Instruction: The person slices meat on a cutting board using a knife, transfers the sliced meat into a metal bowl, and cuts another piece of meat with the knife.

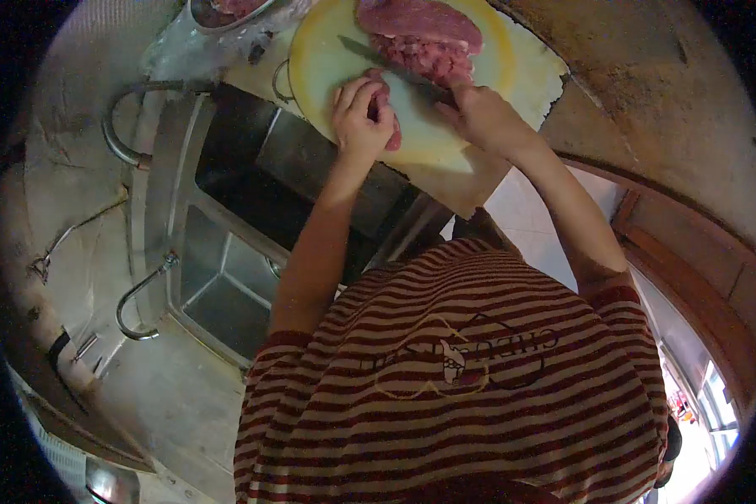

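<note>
My left hand [362, 116] is closed over a strip of raw meat [393, 137] near the front of a round, pale cutting board [323, 50]. My right hand [485, 118] grips a knife [378, 59] whose dark blade points up and to the left across the board. The blade lies between the strip and a pile of cut meat [424, 57]. Behind that pile rests a larger slab of meat [424, 18]. The knife's handle is mostly hidden in my right fingers.
Left of the board is a metal double sink [189, 172] with a curved faucet [134, 311]. At the top left, a bowl of meat [231, 13] sits by some clear plastic [176, 50]. A brown worktop [647, 92] extends to the right.
</note>
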